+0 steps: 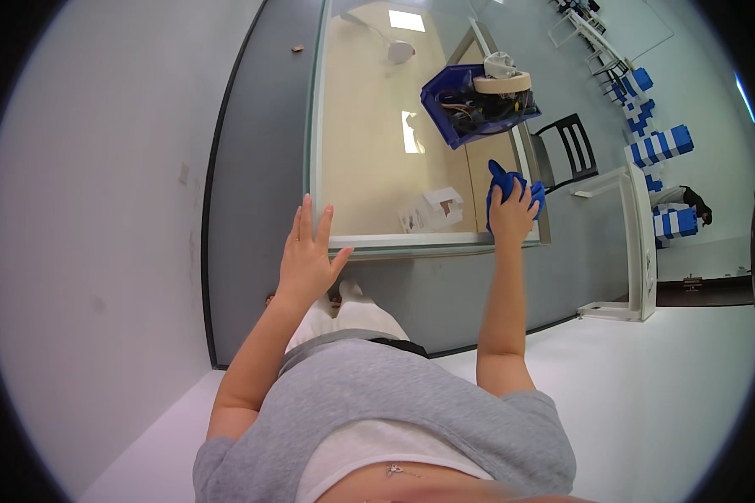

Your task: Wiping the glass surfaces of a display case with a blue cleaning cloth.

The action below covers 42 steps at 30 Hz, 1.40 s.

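Before me is a glass-topped display case [377, 170] with a pale interior. At its near left corner, my left hand [306, 258] has its fingers spread and holds nothing; it is near the frame, though contact is hard to make out. My right hand [511, 210] grips a bunched blue cloth [500, 179] at the near right corner of the glass top. A blue plastic bin [434, 104] stands beyond the cloth, holding dark cables, a roll of masking tape [502, 83] and a crumpled white item [499, 64].
A torn white box [434, 210] appears within the case near its front edge. To the right stand a black chair [569, 151] and a white frame [635, 245]. Blue-and-white boxes [660, 144] and another person [686, 198] are farther right. A white wall [119, 188] borders the left aisle.
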### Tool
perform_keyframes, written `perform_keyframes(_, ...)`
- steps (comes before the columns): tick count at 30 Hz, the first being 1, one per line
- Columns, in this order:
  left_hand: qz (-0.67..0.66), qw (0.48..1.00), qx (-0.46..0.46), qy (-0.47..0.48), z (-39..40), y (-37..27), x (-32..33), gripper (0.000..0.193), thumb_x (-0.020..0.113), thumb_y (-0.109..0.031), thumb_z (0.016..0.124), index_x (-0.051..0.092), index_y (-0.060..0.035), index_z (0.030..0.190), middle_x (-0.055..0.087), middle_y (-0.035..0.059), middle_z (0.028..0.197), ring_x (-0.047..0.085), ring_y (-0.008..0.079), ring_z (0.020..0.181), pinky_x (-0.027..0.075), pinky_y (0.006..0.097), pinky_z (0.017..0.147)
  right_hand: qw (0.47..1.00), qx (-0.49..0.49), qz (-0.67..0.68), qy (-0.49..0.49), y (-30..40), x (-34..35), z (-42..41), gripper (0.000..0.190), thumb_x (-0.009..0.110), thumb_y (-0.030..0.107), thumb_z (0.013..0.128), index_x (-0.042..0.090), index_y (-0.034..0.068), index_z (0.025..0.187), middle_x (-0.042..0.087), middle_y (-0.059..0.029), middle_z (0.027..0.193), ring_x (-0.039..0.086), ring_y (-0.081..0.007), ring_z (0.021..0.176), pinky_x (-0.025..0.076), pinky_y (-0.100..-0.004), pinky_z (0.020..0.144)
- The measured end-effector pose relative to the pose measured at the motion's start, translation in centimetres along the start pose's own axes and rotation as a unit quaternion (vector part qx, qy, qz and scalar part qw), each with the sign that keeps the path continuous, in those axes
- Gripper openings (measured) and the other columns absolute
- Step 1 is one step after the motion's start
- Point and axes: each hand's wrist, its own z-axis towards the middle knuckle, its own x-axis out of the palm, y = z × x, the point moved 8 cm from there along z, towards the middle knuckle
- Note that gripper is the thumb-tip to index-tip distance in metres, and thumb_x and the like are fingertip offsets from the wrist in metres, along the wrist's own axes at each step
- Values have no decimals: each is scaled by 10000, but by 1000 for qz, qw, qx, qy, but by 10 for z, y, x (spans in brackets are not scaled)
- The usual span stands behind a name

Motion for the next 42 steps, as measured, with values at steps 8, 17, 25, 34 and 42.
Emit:
perform_keyframes(8, -125, 992, 4, 25, 5, 7, -1, 721, 639, -323, 881, 300, -66, 1463, 97, 266, 1535, 253, 453, 1376, 326, 468, 1087, 982, -155, 104, 9, 113, -19, -60, 593, 632, 464, 818, 545, 121, 1294, 503, -202, 1321, 412, -476, 1235, 342, -519, 1051)
perform_keyframes(17, -404, 900, 5, 165, 11, 59, -45, 649, 619, -258, 892, 323, -107, 1449, 416, 179, 1418, 467, 330, 1265, 391, 416, 1042, 924, -317, 187, 103, 271, -56, -136, 572, 711, 389, 765, 575, 162, 1273, 480, -155, 1352, 375, -445, 1282, 364, -514, 1020)
perform_keyframes(25, -181, 926, -20, 330, -34, 177, -35, 530, 584, -315, 910, 464, -61, 1360, 507, 172, 1351, 516, 324, 1212, 429, 407, 996, 944, -289, 147, 59, 351, -12, -79, 480, 728, 150, 736, 619, 182, 1203, 516, -111, 1321, 455, -388, 1224, 398, -454, 1025)
perform_keyframes(34, -167, 923, -40, 344, -54, 249, -50, 537, 587, -324, 903, 473, -54, 1353, 517, 171, 1342, 515, 315, 1214, 422, 401, 999, 968, -241, 74, 25, 379, 34, -17, 479, 707, 142, 746, 599, 190, 1210, 534, -98, 1301, 487, -347, 1194, 419, -406, 1023)
perform_keyframes(42, -204, 924, -101, 307, -58, 294, -61, 546, 591, -329, 892, 479, -45, 1344, 520, 162, 1341, 523, 318, 1204, 432, 398, 994, 955, -280, 93, 19, 349, -15, -101, 486, 721, 183, 748, 598, 198, 1218, 513, -112, 1312, 464, -377, 1201, 392, -483, 1013)
